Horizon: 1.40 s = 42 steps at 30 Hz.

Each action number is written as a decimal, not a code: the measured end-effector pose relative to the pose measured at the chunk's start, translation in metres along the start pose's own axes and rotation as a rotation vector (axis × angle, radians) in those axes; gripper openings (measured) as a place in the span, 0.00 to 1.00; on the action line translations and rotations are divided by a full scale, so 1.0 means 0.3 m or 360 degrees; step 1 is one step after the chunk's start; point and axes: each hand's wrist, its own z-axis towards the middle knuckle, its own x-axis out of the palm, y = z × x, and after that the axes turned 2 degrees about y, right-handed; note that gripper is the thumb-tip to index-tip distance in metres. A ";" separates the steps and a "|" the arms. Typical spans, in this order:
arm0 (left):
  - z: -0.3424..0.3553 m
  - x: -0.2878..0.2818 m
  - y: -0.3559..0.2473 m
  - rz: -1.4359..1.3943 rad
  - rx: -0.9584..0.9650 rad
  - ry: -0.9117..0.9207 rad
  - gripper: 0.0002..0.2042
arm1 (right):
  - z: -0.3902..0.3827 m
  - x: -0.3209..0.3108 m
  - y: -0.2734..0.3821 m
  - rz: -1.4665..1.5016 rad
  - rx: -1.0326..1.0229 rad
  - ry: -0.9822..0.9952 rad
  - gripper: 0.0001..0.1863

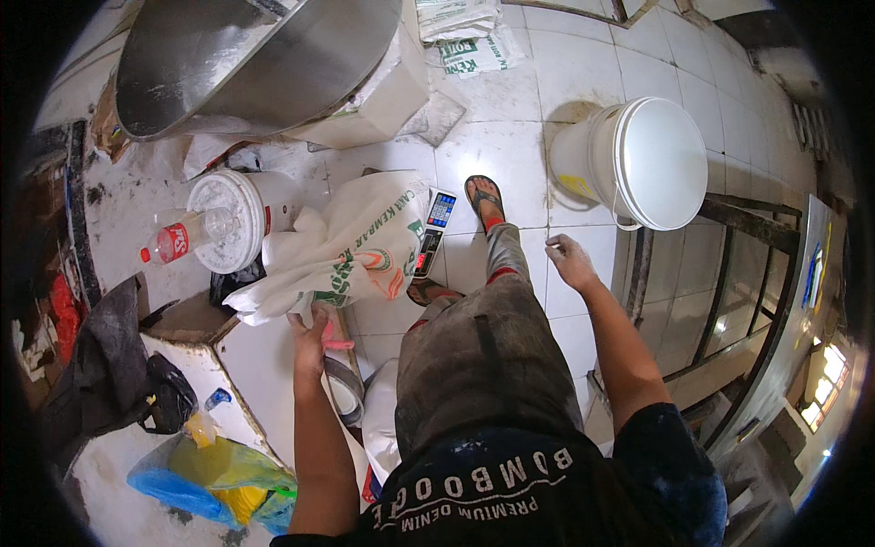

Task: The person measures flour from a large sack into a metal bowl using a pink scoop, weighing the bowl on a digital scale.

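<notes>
A white printed sack [365, 232] overlaps a digital scale [437, 214] on the tiled floor [510, 100]. The left hand [310, 339] is at the sack's near edge beside a pink object [338, 344], fingers partly bent; whether it grips either cannot be told. The right hand [572, 262] hangs half-open, visibly holding nothing. Left of the sack, a bottle [173, 242] lies across a white bucket's lid [219, 214]; another lidded bucket [661, 164] stands farther right.

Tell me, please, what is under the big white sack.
Part of a digital scale shows at the right edge of the white sack; whatever lies directly beneath the sack is covered.
</notes>
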 end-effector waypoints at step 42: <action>-0.065 -0.179 0.155 0.0874 0.0305 0.0416 0.30 | -0.178 0.133 0.825 -0.0400 -0.1121 0.0342 0.18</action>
